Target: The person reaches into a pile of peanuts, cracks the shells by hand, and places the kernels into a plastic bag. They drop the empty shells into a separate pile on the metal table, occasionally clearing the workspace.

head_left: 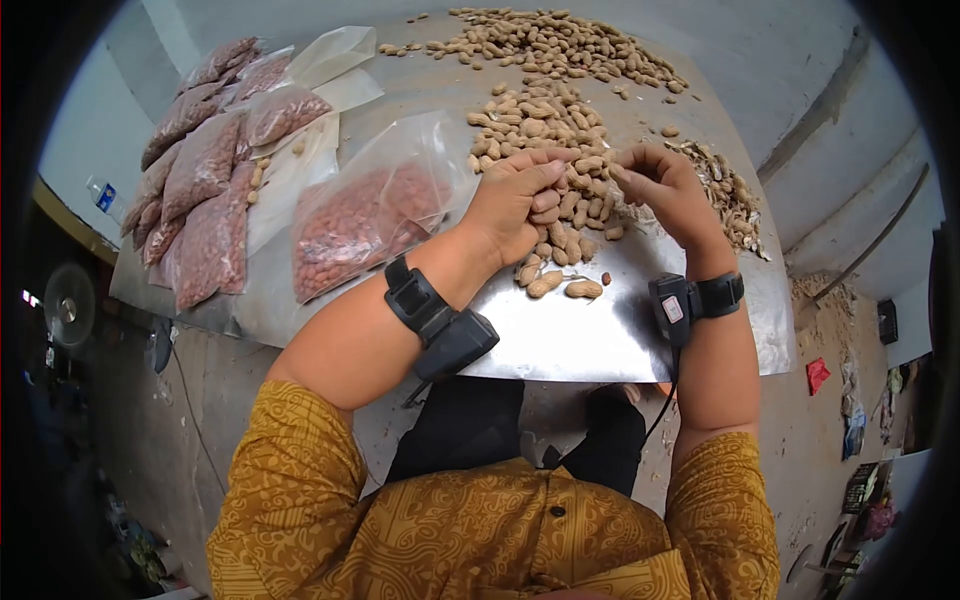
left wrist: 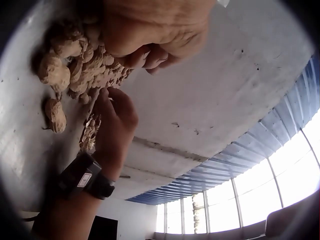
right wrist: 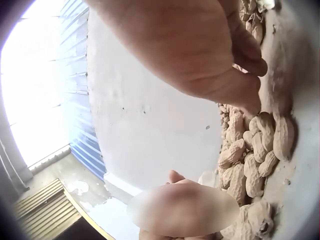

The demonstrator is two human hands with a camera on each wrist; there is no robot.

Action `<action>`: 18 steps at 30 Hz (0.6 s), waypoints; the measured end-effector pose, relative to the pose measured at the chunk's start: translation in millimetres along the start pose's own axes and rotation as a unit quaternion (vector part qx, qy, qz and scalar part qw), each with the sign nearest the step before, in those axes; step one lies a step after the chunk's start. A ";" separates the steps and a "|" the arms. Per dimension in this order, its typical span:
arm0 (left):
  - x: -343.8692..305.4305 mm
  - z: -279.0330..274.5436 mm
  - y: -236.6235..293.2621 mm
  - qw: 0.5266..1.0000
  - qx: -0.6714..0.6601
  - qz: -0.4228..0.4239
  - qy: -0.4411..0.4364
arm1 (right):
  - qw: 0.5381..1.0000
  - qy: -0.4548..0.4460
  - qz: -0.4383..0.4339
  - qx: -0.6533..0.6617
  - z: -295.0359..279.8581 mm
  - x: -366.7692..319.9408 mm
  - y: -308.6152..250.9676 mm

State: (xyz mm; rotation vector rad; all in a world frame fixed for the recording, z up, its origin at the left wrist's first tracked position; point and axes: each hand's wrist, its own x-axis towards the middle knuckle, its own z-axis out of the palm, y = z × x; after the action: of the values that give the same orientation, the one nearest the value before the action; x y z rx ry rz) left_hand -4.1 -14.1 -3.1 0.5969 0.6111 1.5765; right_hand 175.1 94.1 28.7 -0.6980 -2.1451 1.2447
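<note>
My left hand (head_left: 520, 200) is over the near part of a heap of unshelled peanuts (head_left: 540, 125), its fingers curled in toward the palm. In the left wrist view those curled fingers (left wrist: 155, 57) show from below, and the inside of the hand is hidden. Facing it across the heap, my right hand (head_left: 675, 190) has thumb and forefinger bent toward each other, low over the peanuts. I cannot tell whether something sits between these fingertips. In the right wrist view the thumb tip overlaps the peanuts (right wrist: 262, 137). A few loose peanuts (head_left: 583, 289) and one small reddish kernel (head_left: 606, 278) lie near me.
Left of the heap lies a clear bag of reddish kernels (head_left: 370, 225), with several filled bags (head_left: 205, 165) stacked beyond it. Broken shells (head_left: 735, 200) lie at the right edge of the metal table (head_left: 560, 340). More peanuts (head_left: 570, 45) spread at the back, near the wall.
</note>
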 end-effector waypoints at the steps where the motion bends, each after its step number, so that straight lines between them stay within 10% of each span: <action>1: -1.2 2.0 -1.2 1.000 0.017 0.006 0.000 | 0.994 -0.001 -0.023 0.105 2.7 0.9 3.0; 9: -7.8 18.0 -9.0 0.990 0.123 0.064 0.015 | 0.932 -0.070 0.016 0.356 30.8 -3.2 -0.5; 18: -7.2 17.5 -7.4 0.992 0.123 0.041 -0.005 | 0.960 -0.045 0.007 0.277 34.2 1.9 9.2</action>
State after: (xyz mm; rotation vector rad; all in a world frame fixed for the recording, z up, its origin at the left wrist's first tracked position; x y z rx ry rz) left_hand 13.9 -19.9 4.3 0.8217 0.7898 1.5845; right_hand 151.8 78.9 6.8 -0.4169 -1.7241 1.8050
